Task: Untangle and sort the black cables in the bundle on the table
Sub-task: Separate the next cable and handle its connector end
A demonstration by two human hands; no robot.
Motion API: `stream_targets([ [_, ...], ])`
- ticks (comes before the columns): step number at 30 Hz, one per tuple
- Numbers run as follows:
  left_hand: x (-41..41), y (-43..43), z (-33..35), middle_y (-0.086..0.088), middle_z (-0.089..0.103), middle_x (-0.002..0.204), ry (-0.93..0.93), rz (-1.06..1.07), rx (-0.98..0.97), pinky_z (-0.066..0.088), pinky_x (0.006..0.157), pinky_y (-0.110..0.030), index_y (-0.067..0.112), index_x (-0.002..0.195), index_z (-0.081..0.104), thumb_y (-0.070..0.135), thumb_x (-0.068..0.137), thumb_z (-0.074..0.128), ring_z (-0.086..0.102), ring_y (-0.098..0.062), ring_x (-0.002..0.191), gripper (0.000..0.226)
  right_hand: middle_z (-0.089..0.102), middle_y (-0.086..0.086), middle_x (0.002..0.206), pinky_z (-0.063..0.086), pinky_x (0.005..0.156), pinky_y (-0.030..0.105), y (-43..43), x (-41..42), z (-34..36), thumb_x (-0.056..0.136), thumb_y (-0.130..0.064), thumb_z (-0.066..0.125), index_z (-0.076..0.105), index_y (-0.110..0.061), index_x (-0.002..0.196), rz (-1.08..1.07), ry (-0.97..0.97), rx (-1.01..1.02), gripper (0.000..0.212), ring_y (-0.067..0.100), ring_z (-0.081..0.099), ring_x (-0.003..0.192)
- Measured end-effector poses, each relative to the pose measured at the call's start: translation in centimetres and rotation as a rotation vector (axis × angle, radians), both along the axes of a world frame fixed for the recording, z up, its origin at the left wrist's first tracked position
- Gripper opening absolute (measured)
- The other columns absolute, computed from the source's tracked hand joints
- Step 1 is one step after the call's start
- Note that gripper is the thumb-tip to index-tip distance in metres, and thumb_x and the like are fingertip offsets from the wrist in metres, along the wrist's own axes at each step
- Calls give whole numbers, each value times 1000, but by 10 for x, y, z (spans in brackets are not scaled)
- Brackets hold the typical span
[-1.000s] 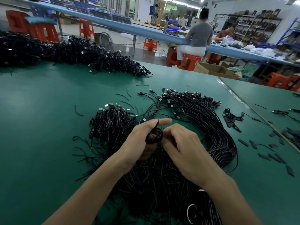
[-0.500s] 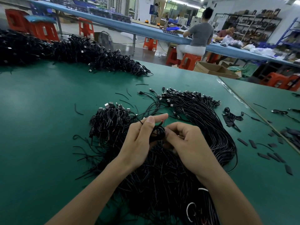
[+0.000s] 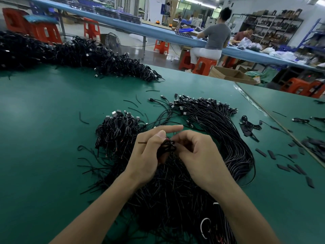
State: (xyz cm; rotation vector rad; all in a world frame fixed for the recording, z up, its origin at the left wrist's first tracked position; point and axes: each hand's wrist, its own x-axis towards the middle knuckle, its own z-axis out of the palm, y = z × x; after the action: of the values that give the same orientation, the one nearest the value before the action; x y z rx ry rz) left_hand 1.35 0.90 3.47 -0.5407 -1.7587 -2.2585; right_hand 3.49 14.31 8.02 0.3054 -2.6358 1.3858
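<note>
Both hands meet over the green table [image 3: 44,138]: the left hand [image 3: 149,155] pinches a small knotted coil of black cable [image 3: 167,147], the right hand [image 3: 197,155] curls beside it, its grip hidden. The long black cable bundle [image 3: 233,147] arcs away toward upper right.

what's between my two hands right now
A small coiled black cable, pinched by the left hand and met by the right hand, above the bundle; head view.
</note>
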Motion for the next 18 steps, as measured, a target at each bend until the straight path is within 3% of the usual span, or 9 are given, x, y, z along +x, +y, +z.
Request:
stream_targets([
  [2,0,0,-1,-5,62,56,7,16,7,37,45,-22,23,105,78,38,92,38,48,-15,46,45,64,-10,83,40,65,8,-3,3,2,94,-11,63,69,-23,92,-24,109,172,14,-3,55,73],
  [4,0,1,0,-5,74,77,8,22,9,50,55,-27,14,107,77,36,95,38,65,-18,63,46,58,-9,96,39,73,5,-7,5,2,96,-5,56,69,-19,104,-5,179,295,21,0,53,85],
  [5,0,2,0,0,75,80,-2,24,26,51,58,-21,7,108,75,32,98,38,68,-11,67,46,56,-9,100,40,76,6,-8,6,1,97,-4,52,68,-18,109,15,198,340,24,1,52,88],
  [7,0,3,1,10,69,63,-57,39,63,42,51,-7,-1,106,72,25,104,32,60,2,52,48,53,-10,104,41,79,8,-10,8,-2,99,-6,50,66,-18,113,37,225,375,24,2,51,90],
  [10,0,4,4,11,54,43,-117,93,68,32,40,-9,3,86,74,27,110,26,44,0,36,58,53,-12,98,41,80,9,-13,10,-6,99,-13,56,68,-18,103,13,269,329,13,0,50,87],
  [13,-1,4,6,8,47,38,-178,84,115,29,35,-13,12,67,71,35,109,26,36,0,32,65,54,-17,95,39,81,5,-13,9,-11,95,-17,64,68,-21,96,-48,296,254,6,-7,51,87],
  [16,-3,5,6,8,51,40,-229,79,150,31,35,-12,3,75,70,38,109,27,41,0,32,65,52,-20,92,38,78,5,-15,9,-15,93,-19,67,66,-25,92,-71,288,265,6,-7,51,85],
  [18,-4,4,4,9,48,40,-248,102,102,27,36,-15,15,65,69,42,108,28,34,-2,32,65,52,-15,92,41,79,8,-16,10,-14,95,-19,65,66,-21,92,-43,336,317,3,-2,51,85],
])
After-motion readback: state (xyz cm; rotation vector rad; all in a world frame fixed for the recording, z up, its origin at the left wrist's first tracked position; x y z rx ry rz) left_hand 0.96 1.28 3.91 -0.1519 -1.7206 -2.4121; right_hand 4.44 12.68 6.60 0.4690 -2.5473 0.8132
